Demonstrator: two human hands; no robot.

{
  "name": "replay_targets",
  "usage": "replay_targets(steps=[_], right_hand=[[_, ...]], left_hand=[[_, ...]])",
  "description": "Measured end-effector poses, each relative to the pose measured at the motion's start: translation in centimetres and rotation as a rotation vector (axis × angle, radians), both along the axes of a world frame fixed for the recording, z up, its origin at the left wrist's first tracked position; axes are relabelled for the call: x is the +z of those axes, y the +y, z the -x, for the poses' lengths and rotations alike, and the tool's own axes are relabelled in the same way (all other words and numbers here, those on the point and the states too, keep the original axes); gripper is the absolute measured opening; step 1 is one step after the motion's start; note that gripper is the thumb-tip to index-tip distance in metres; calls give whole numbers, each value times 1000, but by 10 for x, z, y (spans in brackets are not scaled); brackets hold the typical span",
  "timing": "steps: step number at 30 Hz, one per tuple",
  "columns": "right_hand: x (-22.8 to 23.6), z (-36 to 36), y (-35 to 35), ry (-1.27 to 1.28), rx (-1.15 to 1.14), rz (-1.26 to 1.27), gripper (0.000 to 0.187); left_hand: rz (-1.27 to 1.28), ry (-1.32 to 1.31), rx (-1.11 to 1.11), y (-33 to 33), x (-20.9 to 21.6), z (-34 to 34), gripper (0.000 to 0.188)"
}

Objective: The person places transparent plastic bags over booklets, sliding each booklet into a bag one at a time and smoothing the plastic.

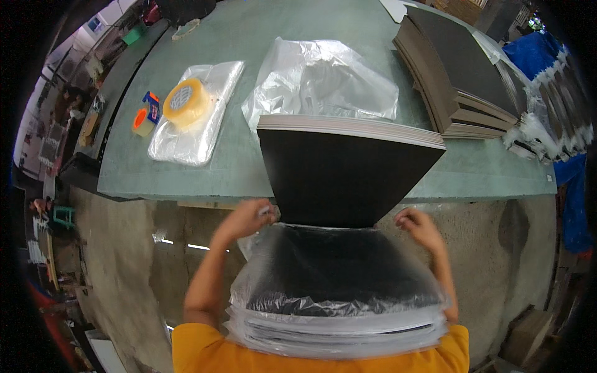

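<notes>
A thick bundle of black boards with pale edges leans upright against the table's front edge. Nearer to my body, a clear plastic bag wraps black boards with whitish edges; its upper rim meets the bare black part. Whether both parts are one bundle I cannot tell. My left hand is closed beside the bundle's left edge, a bit of clear film between its fingers. On the other side, my right hand has curled fingers close to the right edge; what they pinch, if anything, is too small to make out.
On the green table lie a crumpled clear bag, a flat pile of plastic bags with a tape roll on it, and a tape dispenser. Stacked dark boards stand at right. A box sits on the floor.
</notes>
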State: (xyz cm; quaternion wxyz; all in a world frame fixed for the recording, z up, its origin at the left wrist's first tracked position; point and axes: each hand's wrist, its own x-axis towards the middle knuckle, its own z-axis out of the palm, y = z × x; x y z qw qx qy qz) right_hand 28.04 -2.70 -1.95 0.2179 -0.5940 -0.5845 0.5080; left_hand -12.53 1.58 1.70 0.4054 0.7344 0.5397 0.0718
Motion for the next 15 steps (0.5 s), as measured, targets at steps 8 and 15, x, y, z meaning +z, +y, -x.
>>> replay_targets(steps=[8, 15], right_hand=[[83, 89, -29, 388, 1079, 47, 62], [36, 96, 1, -262, 926, 205, 78]], left_hand=[[346, -701, -610, -63, 46, -86, 21], [-349, -373, -6, -20, -10, -111, 25]])
